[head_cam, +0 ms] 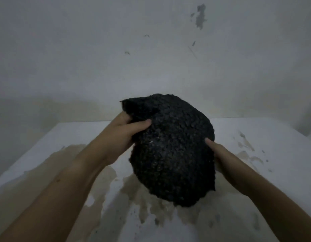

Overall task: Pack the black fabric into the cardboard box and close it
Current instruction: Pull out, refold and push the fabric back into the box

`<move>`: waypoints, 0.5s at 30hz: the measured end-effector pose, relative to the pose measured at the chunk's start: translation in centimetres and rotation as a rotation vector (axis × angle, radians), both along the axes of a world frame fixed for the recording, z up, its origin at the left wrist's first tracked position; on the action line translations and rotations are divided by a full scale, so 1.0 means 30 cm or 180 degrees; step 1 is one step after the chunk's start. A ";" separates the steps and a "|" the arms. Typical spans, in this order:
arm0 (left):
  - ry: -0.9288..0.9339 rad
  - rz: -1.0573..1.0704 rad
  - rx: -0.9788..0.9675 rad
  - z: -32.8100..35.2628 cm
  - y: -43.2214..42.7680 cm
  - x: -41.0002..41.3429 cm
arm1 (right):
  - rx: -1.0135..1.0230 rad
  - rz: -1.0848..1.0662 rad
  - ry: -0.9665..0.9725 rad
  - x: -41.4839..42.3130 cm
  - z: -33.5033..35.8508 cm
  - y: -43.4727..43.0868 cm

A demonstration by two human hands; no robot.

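Black fabric bundled between both hands, left hand gripping its upper edge, right hand gripping its side

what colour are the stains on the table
Brownish tan stains on the white table, seen in the head view.

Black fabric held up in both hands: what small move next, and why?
Probably bunch it tighter. The left hand and right hand grip the black fabric as a loose bundle over the stained table, and no box is in view.
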State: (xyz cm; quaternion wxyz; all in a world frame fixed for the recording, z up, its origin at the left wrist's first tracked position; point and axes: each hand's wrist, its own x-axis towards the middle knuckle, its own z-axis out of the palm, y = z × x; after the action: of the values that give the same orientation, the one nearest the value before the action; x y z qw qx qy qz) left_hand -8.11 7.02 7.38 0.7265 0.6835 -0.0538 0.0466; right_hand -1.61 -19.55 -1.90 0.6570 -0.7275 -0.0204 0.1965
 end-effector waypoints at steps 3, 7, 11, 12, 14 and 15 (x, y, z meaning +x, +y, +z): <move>-0.0108 0.0208 -0.0137 0.003 0.107 -0.033 | 0.0636 0.0166 -0.0153 0.028 0.034 0.111; 0.0006 0.0774 -0.0139 -0.085 0.250 -0.029 | 0.0520 -0.0465 -0.0892 0.085 0.091 0.210; 0.0504 0.1242 0.0310 -0.229 0.349 -0.020 | -0.0812 -0.0529 -0.1500 0.133 0.096 0.221; 0.0624 0.1325 0.0465 -0.255 0.353 -0.021 | -0.1073 -0.0485 -0.1513 0.139 0.087 0.214; 0.0771 0.1503 0.0860 -0.287 0.332 -0.018 | -0.1350 -0.0335 -0.1381 0.143 0.069 0.195; 0.0719 0.1599 0.1191 -0.300 0.318 -0.014 | -0.1461 -0.0288 -0.1382 0.138 0.061 0.188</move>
State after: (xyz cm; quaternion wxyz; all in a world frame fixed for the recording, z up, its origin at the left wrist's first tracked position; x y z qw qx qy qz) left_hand -8.52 16.57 -1.64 0.5556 0.7977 0.1896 0.1375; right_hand 2.53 -13.90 -0.06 0.4641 -0.8819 -0.0829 0.0068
